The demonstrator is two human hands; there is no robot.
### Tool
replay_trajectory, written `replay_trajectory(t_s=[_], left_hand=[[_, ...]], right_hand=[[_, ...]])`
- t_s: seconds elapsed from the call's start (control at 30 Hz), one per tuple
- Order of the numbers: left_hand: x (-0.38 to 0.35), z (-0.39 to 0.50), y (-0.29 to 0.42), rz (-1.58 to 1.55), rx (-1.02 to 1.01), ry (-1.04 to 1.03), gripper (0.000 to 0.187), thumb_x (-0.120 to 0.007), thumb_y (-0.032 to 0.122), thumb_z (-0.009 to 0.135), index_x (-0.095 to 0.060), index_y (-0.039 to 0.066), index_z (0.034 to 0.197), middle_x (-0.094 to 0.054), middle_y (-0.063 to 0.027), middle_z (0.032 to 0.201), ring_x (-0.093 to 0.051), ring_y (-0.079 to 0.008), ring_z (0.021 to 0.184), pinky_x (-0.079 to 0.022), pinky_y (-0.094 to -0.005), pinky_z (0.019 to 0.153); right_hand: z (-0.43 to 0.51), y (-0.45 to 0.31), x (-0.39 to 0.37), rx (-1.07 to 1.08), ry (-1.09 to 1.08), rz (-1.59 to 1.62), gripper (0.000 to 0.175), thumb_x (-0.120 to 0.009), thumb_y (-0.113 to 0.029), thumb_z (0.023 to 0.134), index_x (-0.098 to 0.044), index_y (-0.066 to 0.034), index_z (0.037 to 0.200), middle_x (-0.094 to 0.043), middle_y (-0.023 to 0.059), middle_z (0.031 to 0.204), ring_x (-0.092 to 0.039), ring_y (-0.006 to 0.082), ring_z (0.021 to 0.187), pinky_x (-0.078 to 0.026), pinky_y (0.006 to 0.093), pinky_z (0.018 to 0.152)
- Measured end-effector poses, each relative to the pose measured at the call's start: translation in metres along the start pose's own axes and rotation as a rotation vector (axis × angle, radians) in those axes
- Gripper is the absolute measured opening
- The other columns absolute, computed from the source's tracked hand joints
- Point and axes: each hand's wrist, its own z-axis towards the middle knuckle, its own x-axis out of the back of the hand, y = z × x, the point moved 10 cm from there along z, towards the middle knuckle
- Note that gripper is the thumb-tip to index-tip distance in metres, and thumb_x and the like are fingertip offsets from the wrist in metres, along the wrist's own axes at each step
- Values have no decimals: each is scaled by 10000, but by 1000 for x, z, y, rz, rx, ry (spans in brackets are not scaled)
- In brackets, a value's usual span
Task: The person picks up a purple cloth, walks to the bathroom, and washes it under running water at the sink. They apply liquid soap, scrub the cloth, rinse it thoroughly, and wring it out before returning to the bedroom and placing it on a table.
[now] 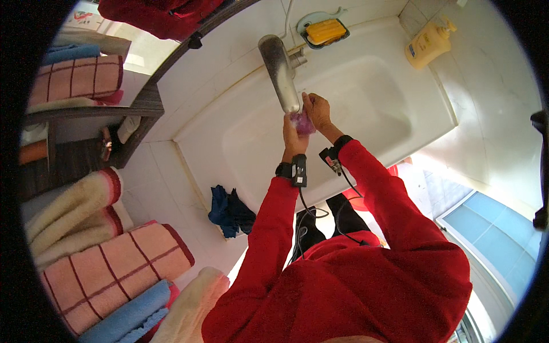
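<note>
My left hand (295,139) holds a small purple wet-looking item (303,123), perhaps a cloth or scrubber, just below the spout of a metal faucet (281,73). My right hand (318,110) is beside it with curled fingers, touching or almost touching its upper right side. Whether those fingers grip it cannot be made out. Both hands are over the basin of a white sink (364,111). Each wrist wears a black strap with a small cabled device.
On the sink's back ledge, yellow soap (326,32) rests in a soap dish (306,21). A pump bottle (429,43) stands at the right corner. Dark blue cloth (231,210) hangs over the left front edge. Checked towels (116,266) and a dark shelf (146,103) occupy the left.
</note>
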Motion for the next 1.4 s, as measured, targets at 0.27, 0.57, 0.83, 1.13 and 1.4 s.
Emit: replay_trajectory(t_s=[0.27,0.57,0.83,1.13,1.4], left_hand=[[-5,-7,17,-57,-6,7,327,-491,441,911,-560,122,931,-599,0,837,-587,-189,745,-493,-366,667],[-7,10,14,170,-50,-136,261,-477,374,931,-538,130,1002,-581,1,910,-566,-156,818,-485,-325,699],[-35,-36,-19,50,222,-159,390,-492,483,913,-554,127,1061,-599,-6,940,-559,-192,923,-433,-492,907],[-14,-28,-12,21,201,-26,418,-430,431,955,-503,99,1197,-578,-48,1137,-560,-205,1052,-465,-387,910],[-35,-24,8,-101,120,-334,476,-467,497,918,-537,105,1179,-594,-39,1117,-525,-211,1105,-406,-402,975]], right_hand=[[-26,-37,-14,120,-60,29,304,-549,-302,870,-553,-1,822,-603,203,781,-591,388,744,-458,441,653],[-37,-41,-18,290,-53,-18,238,-514,-204,902,-561,-16,1040,-564,201,1051,-576,329,916,-456,371,785],[-1,0,-19,-92,-199,306,477,-409,-397,962,-498,-4,1219,-598,181,960,-570,251,900,-438,333,849],[-44,-36,-30,440,-215,-89,466,-454,-331,939,-479,-24,1289,-405,208,1370,-371,326,1278,-292,341,1047],[-47,-30,-29,310,-214,63,351,-476,-175,912,-482,-29,1231,-440,201,1313,-326,405,1279,-227,461,1087]])
